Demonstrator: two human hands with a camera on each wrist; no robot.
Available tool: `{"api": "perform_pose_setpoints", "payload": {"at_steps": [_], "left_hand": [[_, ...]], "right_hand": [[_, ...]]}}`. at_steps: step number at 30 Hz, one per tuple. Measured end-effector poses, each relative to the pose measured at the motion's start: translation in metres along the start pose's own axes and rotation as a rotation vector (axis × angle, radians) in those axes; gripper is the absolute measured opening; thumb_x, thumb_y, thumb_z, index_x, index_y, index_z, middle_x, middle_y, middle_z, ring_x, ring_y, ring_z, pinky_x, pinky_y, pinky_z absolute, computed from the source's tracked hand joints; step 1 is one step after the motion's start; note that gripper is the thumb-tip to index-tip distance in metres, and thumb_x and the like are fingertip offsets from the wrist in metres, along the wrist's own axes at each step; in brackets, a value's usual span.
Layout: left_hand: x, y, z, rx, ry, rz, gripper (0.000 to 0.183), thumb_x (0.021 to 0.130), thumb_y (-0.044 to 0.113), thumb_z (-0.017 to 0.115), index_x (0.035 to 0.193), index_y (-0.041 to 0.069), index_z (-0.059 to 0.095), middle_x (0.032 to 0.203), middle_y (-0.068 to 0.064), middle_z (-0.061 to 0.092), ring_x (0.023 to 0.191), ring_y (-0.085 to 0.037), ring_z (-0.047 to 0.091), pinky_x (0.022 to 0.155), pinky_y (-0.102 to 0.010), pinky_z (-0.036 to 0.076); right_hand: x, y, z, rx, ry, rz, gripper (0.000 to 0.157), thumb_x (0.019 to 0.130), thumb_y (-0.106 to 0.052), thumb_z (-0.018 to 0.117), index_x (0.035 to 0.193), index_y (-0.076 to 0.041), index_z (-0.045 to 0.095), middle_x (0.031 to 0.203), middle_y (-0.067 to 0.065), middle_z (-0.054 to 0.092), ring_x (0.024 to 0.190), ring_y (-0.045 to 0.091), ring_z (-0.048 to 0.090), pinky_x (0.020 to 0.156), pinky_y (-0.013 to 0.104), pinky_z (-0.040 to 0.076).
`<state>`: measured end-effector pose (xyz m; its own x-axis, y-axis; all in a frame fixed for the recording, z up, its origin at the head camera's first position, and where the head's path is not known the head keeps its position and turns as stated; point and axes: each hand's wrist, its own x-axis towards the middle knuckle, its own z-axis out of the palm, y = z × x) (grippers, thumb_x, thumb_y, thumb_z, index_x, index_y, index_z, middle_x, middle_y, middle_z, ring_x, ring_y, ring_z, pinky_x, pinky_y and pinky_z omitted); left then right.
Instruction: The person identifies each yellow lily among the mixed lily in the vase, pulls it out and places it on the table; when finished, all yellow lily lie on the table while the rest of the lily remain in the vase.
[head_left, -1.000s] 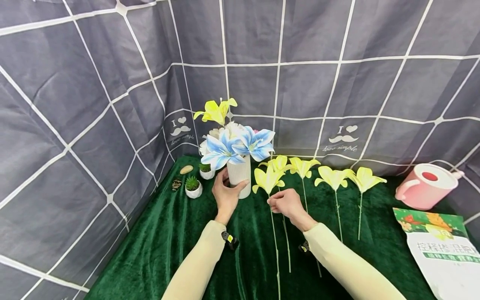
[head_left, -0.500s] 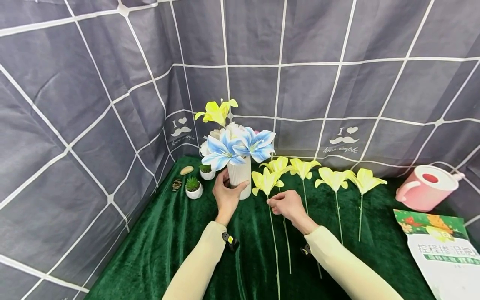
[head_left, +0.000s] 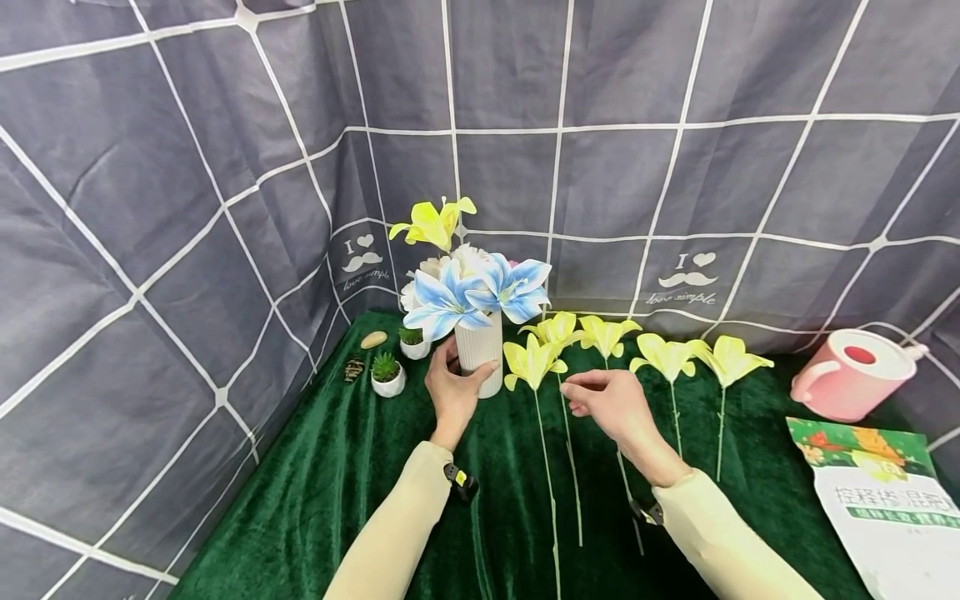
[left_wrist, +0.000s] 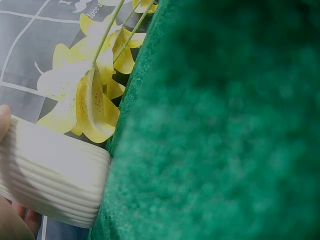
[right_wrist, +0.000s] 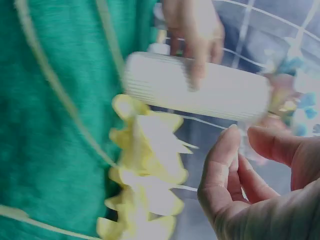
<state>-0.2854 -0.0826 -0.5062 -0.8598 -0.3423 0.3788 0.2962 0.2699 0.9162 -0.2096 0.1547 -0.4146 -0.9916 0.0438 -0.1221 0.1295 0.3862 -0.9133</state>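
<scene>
My left hand (head_left: 452, 392) grips the white ribbed vase (head_left: 482, 336), thumb on the near side and fingers reaching round its left. Blue lilies (head_left: 448, 302), white blooms and one tall yellow lily (head_left: 429, 223) stand in it. My right hand (head_left: 617, 406) hovers over the stems of the loose yellow lilies (head_left: 531, 364) right of the vase. In the right wrist view, thumb and fingertips (right_wrist: 231, 134) stand slightly apart, with nothing between them. The left wrist view shows the vase's lower part (left_wrist: 60, 175) against the green cloth, and yellow blooms (left_wrist: 95, 100) behind it.
Left of the vase are two small potted succulents (head_left: 387, 375), a tan pebble (head_left: 372, 339) and a dark striped object (head_left: 353, 369). At the right are a pink pitcher (head_left: 855, 375) and a white-and-green packet (head_left: 885, 500). A grey gridded curtain (head_left: 615, 183) hangs behind.
My right hand has let go of the leftmost loose lily's stem and moved right. That lily's bloom shifted slightly left earlier. My left hand keeps its grip on the vase.
</scene>
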Motion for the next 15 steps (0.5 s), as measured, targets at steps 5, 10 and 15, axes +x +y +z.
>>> {"api": "perform_pose_setpoints", "payload": {"at_steps": [5, 10, 15], "left_hand": [[0.0, -0.001, 0.0, 0.001, 0.006, 0.0, 0.072, 0.072, 0.035, 0.092, 0.135, 0.024, 0.059, 0.124, -0.005, 0.066, 0.111, -0.027, 0.067, 0.094, -0.045, 0.058], [0.0, -0.002, 0.0, -0.005, 0.004, 0.014, 0.072, 0.072, 0.035, 0.092, 0.135, 0.024, 0.059, 0.124, -0.005, 0.066, 0.111, -0.03, 0.067, 0.094, -0.047, 0.057], [0.0, -0.001, 0.0, -0.01, 0.0, 0.022, 0.072, 0.072, 0.036, 0.092, 0.134, 0.024, 0.059, 0.124, -0.005, 0.066, 0.112, -0.03, 0.066, 0.094, -0.047, 0.057]], "right_hand": [[-0.014, -0.024, -0.018, -0.003, 0.028, -0.049, 0.033, 0.092, -0.034, 0.074, 0.115, -0.01, 0.076, 0.096, 0.0, 0.078, 0.078, 0.015, 0.074, 0.085, 0.033, 0.061], [-0.025, -0.051, -0.032, 0.039, 0.059, -0.156, 0.038, 0.091, -0.035, 0.076, 0.116, -0.007, 0.075, 0.08, -0.014, 0.074, 0.074, 0.013, 0.074, 0.079, 0.024, 0.06], [-0.034, -0.08, -0.041, 0.08, 0.087, -0.255, 0.037, 0.091, -0.032, 0.076, 0.114, -0.004, 0.075, 0.078, -0.016, 0.075, 0.07, 0.011, 0.073, 0.077, 0.022, 0.06]]}}
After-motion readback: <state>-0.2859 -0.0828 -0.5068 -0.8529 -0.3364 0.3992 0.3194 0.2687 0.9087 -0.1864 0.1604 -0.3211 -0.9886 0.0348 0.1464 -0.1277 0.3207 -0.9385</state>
